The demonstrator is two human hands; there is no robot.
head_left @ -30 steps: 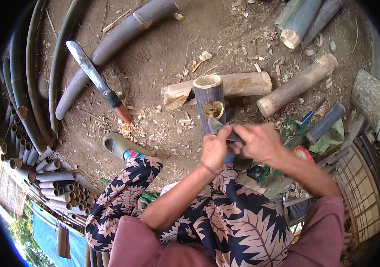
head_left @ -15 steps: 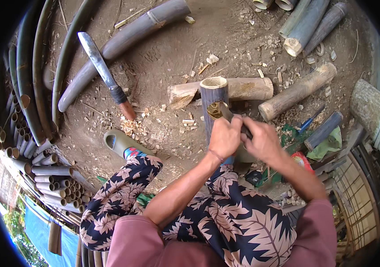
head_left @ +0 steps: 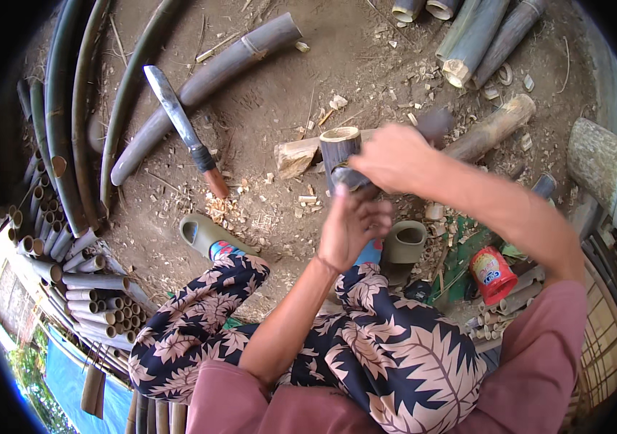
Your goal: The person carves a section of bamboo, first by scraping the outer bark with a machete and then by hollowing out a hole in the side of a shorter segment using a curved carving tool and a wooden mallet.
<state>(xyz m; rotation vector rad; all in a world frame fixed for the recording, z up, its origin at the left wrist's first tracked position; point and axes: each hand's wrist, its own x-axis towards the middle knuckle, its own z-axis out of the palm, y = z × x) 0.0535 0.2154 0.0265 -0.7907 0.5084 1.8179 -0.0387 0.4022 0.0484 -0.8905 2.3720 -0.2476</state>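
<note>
A dark bamboo section, its cut rim pale, stands upright in front of me near my right foot. My right hand is closed in a fist around a knife, its dark handle end blurred beyond the fist. The grey blade lies against the front of the bamboo, over the place of its carved hole, which is mostly hidden. My left hand is just below, palm turned up and fingers apart, its thumb pointing at the blade. It seems to hold nothing; whether it touches the bamboo I cannot tell.
A large knife leans across a long bamboo pole at left. Behind the upright section lies a split bamboo piece; another pale piece lies right. Stacked bamboo tubes, a red packet and scattered chips surround me.
My left hand has come off the knife, dropped slightly and opened. My right hand has risen and turned, swinging the knife's handle outward. The whole view has shifted a little.
</note>
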